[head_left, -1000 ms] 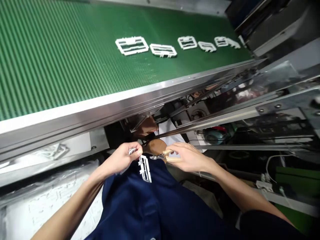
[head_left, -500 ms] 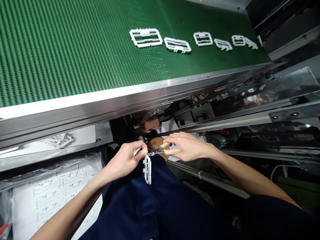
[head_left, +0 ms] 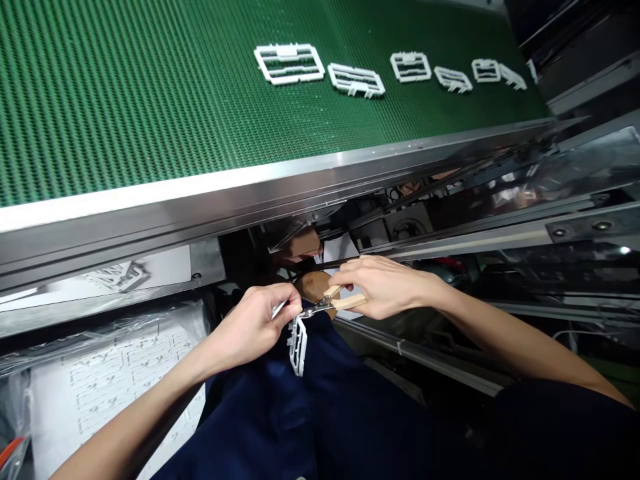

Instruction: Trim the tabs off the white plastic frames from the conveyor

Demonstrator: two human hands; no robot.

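Observation:
Close to my body, my left hand [head_left: 260, 319] is closed, its thumb and fingers pinching a white plastic piece whose upper end the fingers hide. A white plastic frame [head_left: 299, 347] with small tabs hangs below those fingertips. My right hand [head_left: 383, 287] is wrapped round the beige handles of a pair of nippers [head_left: 345, 299]. The metal jaws of the nippers reach left to the top of the hanging frame, beside my left fingertips. Whether the jaws are closed on the plastic I cannot tell.
Across the top runs a green conveyor belt [head_left: 165, 100] with several white frames [head_left: 290, 63] along it and a metal rail [head_left: 240, 177] at its near edge. Lower left, a plastic-lined box [head_left: 115, 373] holds a sheet with moulded shapes. Metal bars [head_left: 480, 237] stretch along the right.
Both hands have shifted slightly to the right with the nippers and the hanging frame. The view has tilted a little, so the belt and its frames appear higher.

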